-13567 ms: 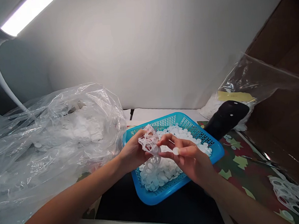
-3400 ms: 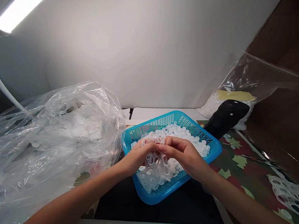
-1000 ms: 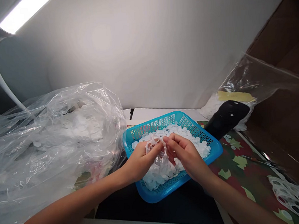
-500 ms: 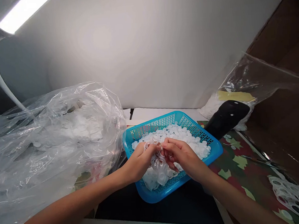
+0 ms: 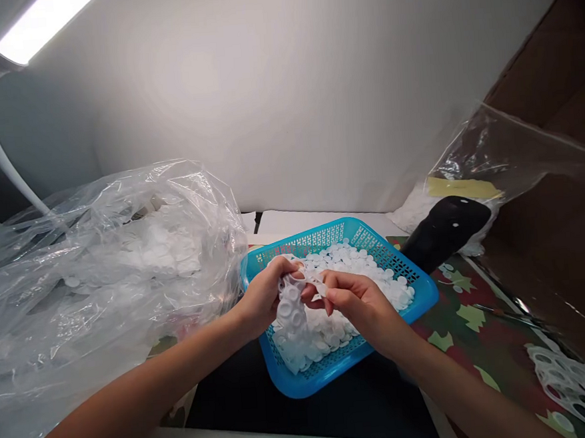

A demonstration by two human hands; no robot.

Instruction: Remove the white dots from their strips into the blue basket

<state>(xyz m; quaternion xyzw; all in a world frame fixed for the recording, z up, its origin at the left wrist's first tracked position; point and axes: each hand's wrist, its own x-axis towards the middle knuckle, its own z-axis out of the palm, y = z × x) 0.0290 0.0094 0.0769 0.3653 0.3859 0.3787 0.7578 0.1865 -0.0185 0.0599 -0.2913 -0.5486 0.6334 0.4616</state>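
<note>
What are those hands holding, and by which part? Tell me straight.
The left hand and right hand grip a white perforated plastic strip at its upper end.

Moments before, the left hand (image 5: 264, 302) and right hand (image 5: 361, 306) had been bunched together over the basket, with the white perforated plastic strip (image 5: 290, 314) crumpled between their fingers. Now the hands had drawn slightly apart. The strip had opened out and hung from the left hand onto the heap of white discs (image 5: 326, 340), while its upper end stretched across to a pinch in the right hand.
</note>
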